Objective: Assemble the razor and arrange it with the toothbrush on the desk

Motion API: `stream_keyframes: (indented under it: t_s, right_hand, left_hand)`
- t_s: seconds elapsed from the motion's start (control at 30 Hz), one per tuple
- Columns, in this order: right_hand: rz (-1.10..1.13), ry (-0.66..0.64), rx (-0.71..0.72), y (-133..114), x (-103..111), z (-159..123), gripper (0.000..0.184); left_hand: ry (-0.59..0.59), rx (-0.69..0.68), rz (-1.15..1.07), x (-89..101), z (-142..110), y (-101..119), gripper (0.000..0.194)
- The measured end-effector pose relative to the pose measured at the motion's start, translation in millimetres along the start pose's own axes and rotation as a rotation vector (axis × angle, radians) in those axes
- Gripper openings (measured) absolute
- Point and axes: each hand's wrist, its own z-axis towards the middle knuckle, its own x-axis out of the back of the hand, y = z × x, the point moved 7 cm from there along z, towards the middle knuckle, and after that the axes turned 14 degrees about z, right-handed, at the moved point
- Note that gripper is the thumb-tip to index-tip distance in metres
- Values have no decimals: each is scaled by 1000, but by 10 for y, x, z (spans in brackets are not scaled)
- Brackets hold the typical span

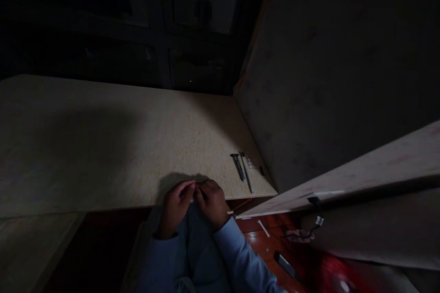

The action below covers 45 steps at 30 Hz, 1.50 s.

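My left hand [177, 206] and my right hand [211, 201] meet at the front edge of the pale tabletop [137, 146]. Both are closed, with thumbs and fingertips pinched together and nearly touching. Whatever lies between the fingertips is too small and dark to make out. To the right of my hands, a dark razor [238, 167] rests on the tabletop. Beside it lies a toothbrush [247, 174] with a pale handle. A small clear plastic piece [252, 163] and a little black object [261, 170] sit near the wall.
A patterned wall [326, 64] bounds the tabletop on the right, and a dark window [199, 23] stands behind it. On the reddish floor [254, 238] are a white strip [263, 228] and a dark oblong object [287, 264]. A black cable [318, 219] hangs at the right.
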Motion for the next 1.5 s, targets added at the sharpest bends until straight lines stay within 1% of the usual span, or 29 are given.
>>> stream_keyframes:
  t_s: [0.23, 0.37, 0.47, 0.53, 0.57, 0.63, 0.7, 0.73, 0.77, 0.8, 0.87, 0.93, 1.0, 1.1, 1.17, 1.27, 1.37, 1.43, 1.5]
  right_hand:
    - [1, -7, 15, 46, -5, 0, 27]
    - [112, -15, 29, 26, 29, 7, 26]
    - [258, 8, -26, 12, 129, 4, 24]
    - [338, 62, -61, 25, 278, -12, 24]
    - [343, 96, -72, 47, 380, -21, 24]
    - [280, 197, -99, 144, 653, -36, 23]
    - [164, 318, -160, 307, 975, -36, 25]
    - [96, 358, -187, 388, 1124, -20, 26]
    - [22, 377, -232, 473, 1252, 6, 27]
    - [-57, 363, -290, 555, 1347, 43, 27]
    - [-215, 264, -415, 683, 1442, 133, 25]
    - [-330, 134, -500, 736, 1434, 217, 22]
    - [-416, 53, -554, 731, 1393, 276, 21]
    - [-499, 30, -615, 705, 1358, 316, 21]
    - [-492, 37, -617, 692, 1352, 330, 20]
    - [-335, 55, -519, 629, 1321, 353, 18]
    - [-100, 84, -419, 487, 1203, 334, 26]
    - [33, 83, -376, 345, 1030, 299, 33]
    - [150, 43, -336, 168, 775, 264, 33]
  left_hand:
    - [-1, 4, 42, -7, 21, 29, 44]
    - [-9, 22, 66, -25, 26, 10, 50]
    - [-1, 32, 62, -30, 24, -20, 50]
    - [-4, 30, 60, -39, 17, -32, 48]
    - [-5, 28, 55, -43, 13, -35, 46]
    - [-2, 22, 40, -47, 5, -36, 45]
    - [7, 16, 33, -46, 0, -32, 43]
    - [12, 12, 34, -44, -1, -28, 42]
    - [16, 9, 35, -42, -1, -25, 42]
    - [19, 6, 35, -41, 1, -23, 41]
    - [22, 0, 24, -42, 4, -21, 40]
    - [20, -4, 6, -48, 5, -23, 40]
    - [17, -10, -9, -52, 4, -22, 38]
    - [18, -24, -17, -47, -2, 1, 35]
    - [21, -26, -17, -36, -4, 24, 33]
    - [26, -21, -37, -22, -3, 64, 30]
    - [9, 23, -141, -28, -10, 77, 31]
    - [-14, 90, -264, -43, -23, 62, 36]
    - [-22, 162, -389, -50, -40, 44, 41]
